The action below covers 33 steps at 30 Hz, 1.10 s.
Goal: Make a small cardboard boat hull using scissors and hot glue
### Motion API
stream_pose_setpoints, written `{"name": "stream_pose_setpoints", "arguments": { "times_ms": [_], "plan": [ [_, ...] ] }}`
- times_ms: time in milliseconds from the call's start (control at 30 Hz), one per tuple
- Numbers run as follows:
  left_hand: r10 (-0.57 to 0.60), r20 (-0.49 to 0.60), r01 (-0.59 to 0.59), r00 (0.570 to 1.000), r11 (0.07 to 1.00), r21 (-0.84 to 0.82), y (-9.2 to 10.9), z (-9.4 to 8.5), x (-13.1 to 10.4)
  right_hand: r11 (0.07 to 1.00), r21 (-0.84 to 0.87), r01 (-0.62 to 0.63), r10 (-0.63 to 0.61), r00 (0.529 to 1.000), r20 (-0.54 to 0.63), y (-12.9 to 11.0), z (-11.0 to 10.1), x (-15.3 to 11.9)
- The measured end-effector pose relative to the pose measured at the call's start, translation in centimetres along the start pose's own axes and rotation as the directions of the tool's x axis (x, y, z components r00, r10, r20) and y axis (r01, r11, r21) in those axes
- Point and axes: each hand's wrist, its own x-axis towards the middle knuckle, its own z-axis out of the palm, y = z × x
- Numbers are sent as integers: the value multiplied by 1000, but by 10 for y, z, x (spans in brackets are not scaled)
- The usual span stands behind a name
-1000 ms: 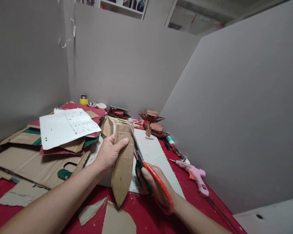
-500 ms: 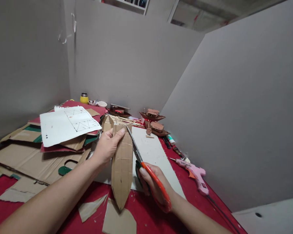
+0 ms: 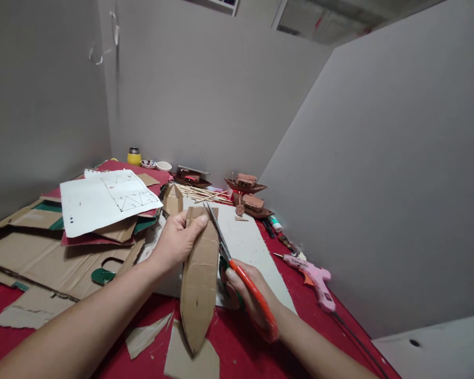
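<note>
My left hand (image 3: 177, 237) pinches the upper end of a long brown cardboard piece (image 3: 199, 279), its thumb on the front face. The piece hangs upright, its pointed end down. Orange-handled scissors (image 3: 253, 295) are in my right hand (image 3: 247, 289), with fingers wrapped round the handles. Their blades reach up along the right edge of the cardboard to its top, near my left thumb. Behind my left hand a smaller pointed cardboard piece (image 3: 173, 200) shows.
A white board (image 3: 247, 242) lies on the red table (image 3: 240, 342). Cardboard sheets (image 3: 43, 258) and a drawn paper (image 3: 102, 202) are at left. Thin sticks (image 3: 203, 193) and model boats (image 3: 247, 183) stand behind. A pink glue gun (image 3: 314, 276) lies right, scraps (image 3: 148, 337) in front.
The cardboard piece has shifted slightly right and down with my left hand, and its lower tip has swung a little left. The scissors stay along its right edge.
</note>
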Motion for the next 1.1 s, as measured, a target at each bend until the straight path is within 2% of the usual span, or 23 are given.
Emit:
{"name": "stream_pose_setpoints", "arguments": {
  "times_ms": [200,367,567,767,933,1100],
  "plan": [
    [-9,13,9,1000,1000,9,0,-1,1,999,17,-36,36,999,-16,1,-1,0],
    [-63,28,64,998,997,-38,2,0,0,997,76,-24,25,1000,-17,9,-1,-1],
    [-115,64,119,991,990,-75,1,-4,2,986,157,-51,53,999,-7,7,0,0],
    [-147,77,154,986,985,-82,-1,-8,6,996,79,-36,39,999,-31,6,-3,1],
    [-166,127,173,978,984,-46,1,-4,1,998,41,-39,43,992,-120,8,-5,2],
    [-208,159,218,965,975,-46,0,-2,-1,976,210,60,-2,964,-266,7,-15,11]
  ]
}}
